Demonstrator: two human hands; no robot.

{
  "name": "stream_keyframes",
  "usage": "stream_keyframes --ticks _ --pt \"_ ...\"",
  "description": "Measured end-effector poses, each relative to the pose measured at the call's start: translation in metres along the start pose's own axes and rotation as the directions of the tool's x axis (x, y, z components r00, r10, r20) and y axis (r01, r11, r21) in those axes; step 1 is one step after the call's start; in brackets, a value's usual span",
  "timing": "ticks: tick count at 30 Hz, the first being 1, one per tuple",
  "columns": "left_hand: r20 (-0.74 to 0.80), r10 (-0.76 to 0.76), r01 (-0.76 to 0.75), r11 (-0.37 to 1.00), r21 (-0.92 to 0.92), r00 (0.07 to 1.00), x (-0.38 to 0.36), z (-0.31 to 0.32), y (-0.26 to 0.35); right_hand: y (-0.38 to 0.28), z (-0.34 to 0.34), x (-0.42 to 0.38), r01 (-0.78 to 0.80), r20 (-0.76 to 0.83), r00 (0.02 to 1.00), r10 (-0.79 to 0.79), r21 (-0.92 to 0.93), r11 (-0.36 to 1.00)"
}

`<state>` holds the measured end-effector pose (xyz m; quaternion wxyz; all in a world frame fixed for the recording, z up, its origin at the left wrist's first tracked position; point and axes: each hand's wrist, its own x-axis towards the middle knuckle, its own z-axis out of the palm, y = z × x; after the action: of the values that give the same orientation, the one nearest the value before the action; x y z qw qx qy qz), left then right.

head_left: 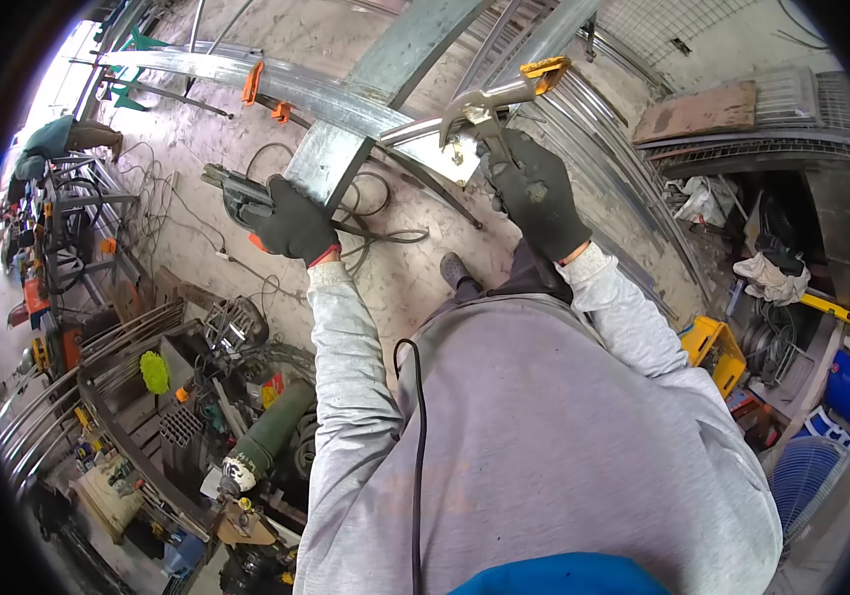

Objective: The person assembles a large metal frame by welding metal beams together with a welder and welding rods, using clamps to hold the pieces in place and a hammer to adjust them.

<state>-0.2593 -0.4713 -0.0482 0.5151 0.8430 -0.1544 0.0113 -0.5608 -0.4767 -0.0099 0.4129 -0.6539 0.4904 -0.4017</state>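
Steel beams clamped up, with both gloved hands on tools at the joint.

Left hand point(291, 223) is wrapped around a welding handle point(231, 188) beside the flat steel beam point(331, 159); right hand point(534, 188) grips a locking clamp point(489, 99) biting the plate point(440, 149). Orange clamps point(251, 84) already hold the curved rail point(197, 67); the joint itself looks unfinished, judging by the clamps in place.

The locking clamp point(489, 99) is bare grey metal with an orange tip at its far end. It lies slanted, its jaws closed over the edge of the steel channel point(331, 159). The channel is a dull galvanised length, angled across the concrete floor. The welding torch point(231, 188) is dark and long-bodied, held level just left of the channel, a cable trailing from it.
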Motion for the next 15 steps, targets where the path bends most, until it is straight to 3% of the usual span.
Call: stream_keyframes --ticks 2,3,5,6,8,9,11,15 --pt "0.053 -0.065 0.07 0.991 -0.112 0.996 0.0 0.001 0.004 0.016 -0.002 0.003 0.119 0.077 0.991 -0.106 -0.196 0.973" --pt "0.05 -0.065 0.071 0.99 -0.119 0.997 0.001 0.003 0.005 0.01 -0.002 0.006 0.126 0.077 0.991 -0.113 -0.198 0.972" --pt "0.039 -0.033 0.031 0.999 0.032 0.999 0.002 -0.001 0.002 0.0 0.002 0.003 -0.071 -0.005 0.997 0.071 0.061 0.996" --pt "0.039 -0.033 0.031 0.999 0.035 0.999 0.003 0.0 0.0 0.002 0.003 0.004 -0.074 -0.004 0.997 0.074 0.062 0.995" --pt "0.037 -0.02 0.019 0.999 0.05 0.999 0.004 0.0 -0.002 0.009 0.002 0.003 0.211 -0.039 0.973 -0.227 -0.242 0.947" --pt "0.04 -0.017 0.015 0.999 0.047 0.999 0.002 -0.001 0.001 0.01 0.001 0.002 0.21 -0.044 0.973 -0.228 -0.244 0.947" --pt "0.091 -0.089 0.097 0.991 -0.092 0.992 0.0 -0.002 0.007 0.01 -0.001 0.004 0.093 -0.008 0.996 -0.094 -0.074 0.993" --pt "-0.006 -0.018 0.019 1.0 0.017 1.0 0.001 0.0 0.0 0.013 0.002 0.003 0.165 -0.04 0.984 -0.174 -0.17 0.971"
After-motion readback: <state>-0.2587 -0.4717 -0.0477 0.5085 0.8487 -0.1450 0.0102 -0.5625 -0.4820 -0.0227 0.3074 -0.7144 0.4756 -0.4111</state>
